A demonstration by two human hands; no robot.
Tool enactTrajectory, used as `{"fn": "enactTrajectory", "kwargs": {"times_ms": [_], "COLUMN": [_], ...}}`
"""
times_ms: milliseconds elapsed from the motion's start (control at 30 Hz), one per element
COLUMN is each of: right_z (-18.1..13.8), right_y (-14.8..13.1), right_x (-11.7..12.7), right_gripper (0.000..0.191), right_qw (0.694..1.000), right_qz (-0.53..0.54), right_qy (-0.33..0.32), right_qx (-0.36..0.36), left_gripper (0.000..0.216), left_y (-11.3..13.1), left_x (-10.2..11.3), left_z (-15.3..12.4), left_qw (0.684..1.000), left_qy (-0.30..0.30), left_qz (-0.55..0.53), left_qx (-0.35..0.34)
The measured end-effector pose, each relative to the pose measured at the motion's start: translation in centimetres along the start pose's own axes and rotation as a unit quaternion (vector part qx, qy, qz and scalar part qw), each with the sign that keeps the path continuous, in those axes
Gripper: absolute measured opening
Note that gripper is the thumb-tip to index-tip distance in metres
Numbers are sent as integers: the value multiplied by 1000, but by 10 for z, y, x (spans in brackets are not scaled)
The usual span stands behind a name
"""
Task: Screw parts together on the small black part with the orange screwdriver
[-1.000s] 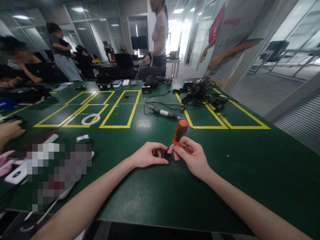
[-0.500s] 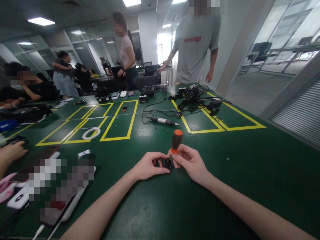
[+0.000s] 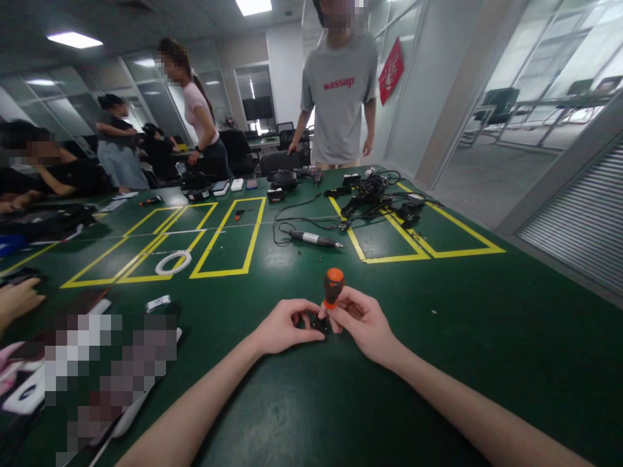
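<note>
- The orange-and-black screwdriver (image 3: 333, 287) stands nearly upright over the desk (image 3: 438, 383), handle up; its shaft is hidden by fingers.
- The right hand (image 3: 368, 326) is clamped on the screwdriver, thumb and fingers pinching it around the lower end of the handle.
- The left hand (image 3: 289, 327), just left of the screwdriver, has its thumb and fingers curled around a small black part (image 3: 320, 325).
- That part sits low at the desk surface, just below the screwdriver's handle and between the two hands; whether the screwdriver's tip touches it cannot be told.
- Beyond the screwdriver lies a pen-shaped electric screwdriver (image 3: 314, 239), silver and black, its tip pointing right, with a dark cord trailing behind it.
- Farther off, to the right of the screwdriver, a tangle of black cables (image 3: 372, 191) is heaped over yellow tape outlines (image 3: 395, 259).
- Well to the left of the screwdriver lie a white ring-shaped roll (image 3: 159, 265) and, nearer the person, a small white packet (image 3: 158, 303).
- Another person's hand (image 3: 22, 301) shows at the far left of the screwdriver.
- Beyond the screwdriver, across the desk, stands a person in a grey T-shirt (image 3: 341, 117).
</note>
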State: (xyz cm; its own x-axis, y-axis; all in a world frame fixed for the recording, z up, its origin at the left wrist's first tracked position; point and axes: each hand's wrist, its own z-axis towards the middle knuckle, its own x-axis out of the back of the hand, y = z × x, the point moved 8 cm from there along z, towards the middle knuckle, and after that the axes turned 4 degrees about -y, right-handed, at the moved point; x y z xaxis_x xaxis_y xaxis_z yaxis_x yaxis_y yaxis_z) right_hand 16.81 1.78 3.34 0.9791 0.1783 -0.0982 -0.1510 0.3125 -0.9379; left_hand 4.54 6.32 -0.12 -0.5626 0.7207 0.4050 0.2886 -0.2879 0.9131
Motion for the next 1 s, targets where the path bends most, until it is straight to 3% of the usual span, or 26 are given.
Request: {"fn": "enactTrajectory", "kwargs": {"times_ms": [333, 600, 833, 1000], "right_z": [-3, -3, -6, -2], "right_y": [-1, -10, -3, -16], "right_x": [-2, -5, 6, 9], "right_gripper": [26, 35, 27, 32], "right_qw": [1000, 998, 998, 996], "right_qz": [4, -35, -54, -72], "right_qy": [-13, -36, 13, 30], "right_qx": [6, 22, 1, 41], "left_gripper": [34, 31, 40, 41], "left_y": [-2, 0, -2, -1], "left_x": [-1, -4, -2, -2], "left_z": [-1, -2, -1, -1], "left_qw": [1000, 1000, 1000, 1000], "left_qy": [7, 0, 15, 14], "left_qz": [2, -7, 4, 7], "left_qx": [5, -18, -16, -18]}}
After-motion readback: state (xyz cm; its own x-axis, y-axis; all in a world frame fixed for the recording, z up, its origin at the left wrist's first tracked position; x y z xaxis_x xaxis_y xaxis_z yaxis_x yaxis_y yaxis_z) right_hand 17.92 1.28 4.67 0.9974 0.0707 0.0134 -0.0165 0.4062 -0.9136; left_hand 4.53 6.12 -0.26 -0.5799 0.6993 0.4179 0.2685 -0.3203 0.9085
